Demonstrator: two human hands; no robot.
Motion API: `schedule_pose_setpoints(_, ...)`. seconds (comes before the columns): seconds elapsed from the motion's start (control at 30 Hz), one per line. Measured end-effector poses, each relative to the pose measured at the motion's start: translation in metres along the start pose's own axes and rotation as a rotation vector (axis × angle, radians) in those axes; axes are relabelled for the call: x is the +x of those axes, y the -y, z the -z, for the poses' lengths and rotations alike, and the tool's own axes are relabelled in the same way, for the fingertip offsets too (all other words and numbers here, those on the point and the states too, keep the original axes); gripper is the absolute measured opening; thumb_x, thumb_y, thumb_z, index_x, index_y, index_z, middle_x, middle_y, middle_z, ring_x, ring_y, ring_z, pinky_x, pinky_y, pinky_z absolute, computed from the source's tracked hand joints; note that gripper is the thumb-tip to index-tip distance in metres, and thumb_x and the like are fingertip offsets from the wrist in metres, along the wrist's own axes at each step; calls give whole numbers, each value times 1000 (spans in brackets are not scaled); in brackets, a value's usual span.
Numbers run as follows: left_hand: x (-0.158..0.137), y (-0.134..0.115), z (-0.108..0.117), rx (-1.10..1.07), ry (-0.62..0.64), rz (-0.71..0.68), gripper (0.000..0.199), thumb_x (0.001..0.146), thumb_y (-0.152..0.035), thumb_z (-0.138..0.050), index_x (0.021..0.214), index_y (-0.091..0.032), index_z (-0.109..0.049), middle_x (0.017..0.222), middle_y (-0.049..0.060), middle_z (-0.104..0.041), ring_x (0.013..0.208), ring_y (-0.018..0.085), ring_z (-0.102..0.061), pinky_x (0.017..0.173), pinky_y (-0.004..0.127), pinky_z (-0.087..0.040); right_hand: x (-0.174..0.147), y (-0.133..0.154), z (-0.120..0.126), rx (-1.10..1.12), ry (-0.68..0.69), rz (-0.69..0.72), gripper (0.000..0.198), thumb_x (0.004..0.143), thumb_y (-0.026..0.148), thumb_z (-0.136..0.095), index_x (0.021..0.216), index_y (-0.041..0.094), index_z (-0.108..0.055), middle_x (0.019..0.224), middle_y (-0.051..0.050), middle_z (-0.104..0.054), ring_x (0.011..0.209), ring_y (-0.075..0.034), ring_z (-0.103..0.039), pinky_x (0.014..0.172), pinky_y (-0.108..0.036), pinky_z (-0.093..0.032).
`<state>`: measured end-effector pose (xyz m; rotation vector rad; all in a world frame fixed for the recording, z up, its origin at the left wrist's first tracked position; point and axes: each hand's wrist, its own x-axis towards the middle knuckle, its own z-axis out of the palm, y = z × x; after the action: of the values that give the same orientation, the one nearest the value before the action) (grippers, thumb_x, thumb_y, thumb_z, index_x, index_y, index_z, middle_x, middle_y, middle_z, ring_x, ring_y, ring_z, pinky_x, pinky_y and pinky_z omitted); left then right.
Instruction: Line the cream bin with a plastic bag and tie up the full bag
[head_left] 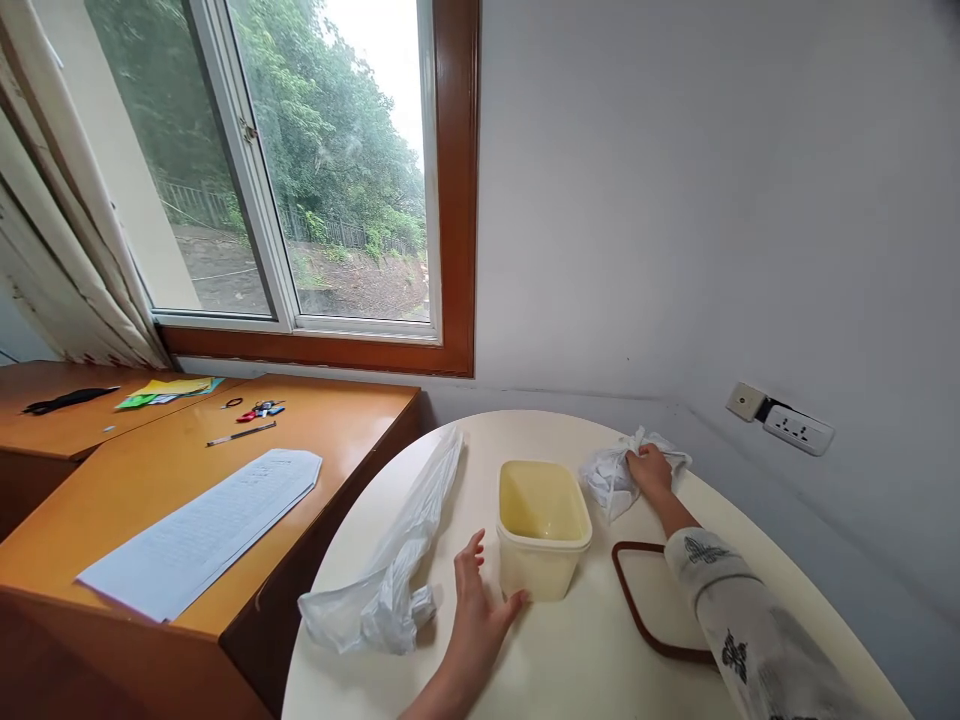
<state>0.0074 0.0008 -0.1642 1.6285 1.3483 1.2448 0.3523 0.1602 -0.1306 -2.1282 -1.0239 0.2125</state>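
A pale yellow plastic container [544, 570] stands uncovered in the middle of the round table, and nothing shows inside it. My left hand [480, 610] is beside its left wall, fingers spread, the thumb at the container's lower front edge. To the right of the container lies a crumpled white plastic bag [609, 480]; my right hand [651, 470] has its fingers closed on the bag's top. What the bag holds is hidden. A lid with a brown rim [637, 620] lies flat under my right forearm, partly covered by the sleeve.
Another long, crumpled plastic bag [401, 560] lies along the left of the round table [585, 680]. A wooden desk [360, 410] on the left bears papers [217, 530], a pen [241, 433] and keys [261, 410]. A power strip [799, 430] hangs on the wall at the right.
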Motion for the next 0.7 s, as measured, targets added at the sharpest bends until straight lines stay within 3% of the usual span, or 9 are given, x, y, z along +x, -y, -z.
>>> schedule_pose_setpoints(0.23, -9, -11, 6, -4, -10, -9, 71, 69, -33, -65, 128, -19, -28, 122, 13, -37, 107, 26, -45, 94, 48, -37, -7, 42, 26, 247, -168, 164, 24, 69, 28, -49, 91, 18, -54, 76, -3, -57, 68, -19, -50, 69, -29, -37)
schedule_pose_setpoints(0.43, -18, -11, 10, 15, -32, -98, 67, 69, -30, -66, 125, -21, -32, 124, 13, -38, 111, 28, -44, 93, 50, -39, -30, 71, 60, 458, -264, 302, 25, 69, 23, -44, 91, 16, -53, 63, 3, -47, 53, -12, -39, 56, -24, -34)
schedule_pose_setpoints(0.6, -26, -14, 13, 58, -88, -221, 55, 70, -30, -66, 118, -21, -39, 118, 11, -43, 113, 28, -43, 95, 49, -38, -66, 88, 93, 586, -314, 427, 25, 70, 23, -45, 93, 18, -53, 84, -1, -55, 62, -11, -45, 59, -22, -37)
schedule_pose_setpoints(0.7, -31, -20, 16, 88, -123, -297, 43, 73, -29, -63, 111, -21, -44, 113, 11, -46, 112, 27, -45, 96, 48, -38, -95, 88, 113, 671, -276, 492, 28, 71, 26, -49, 99, 19, -52, 89, -3, -57, 68, -12, -51, 62, -23, -40)
